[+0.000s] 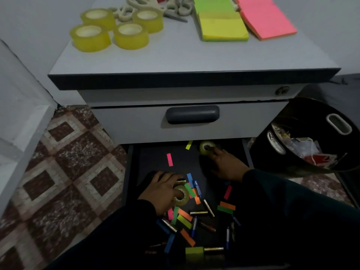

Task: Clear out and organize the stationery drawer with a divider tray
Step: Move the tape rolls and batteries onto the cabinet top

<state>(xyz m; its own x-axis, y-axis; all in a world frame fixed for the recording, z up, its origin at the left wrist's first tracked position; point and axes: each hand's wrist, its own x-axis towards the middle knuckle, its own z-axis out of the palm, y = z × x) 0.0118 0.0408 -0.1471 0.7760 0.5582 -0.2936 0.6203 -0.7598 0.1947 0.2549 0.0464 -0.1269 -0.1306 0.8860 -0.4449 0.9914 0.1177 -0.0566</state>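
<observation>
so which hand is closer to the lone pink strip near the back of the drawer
Left. The left hand lies just below the pink strip, gripping a small tape roll. The right hand is farther off to its right, at another small roll.

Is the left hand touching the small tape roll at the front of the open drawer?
Touching. In the head view the left hand lies over the small tape roll, with its fingers curled onto the roll's rim and core; no gap shows between them.
</observation>
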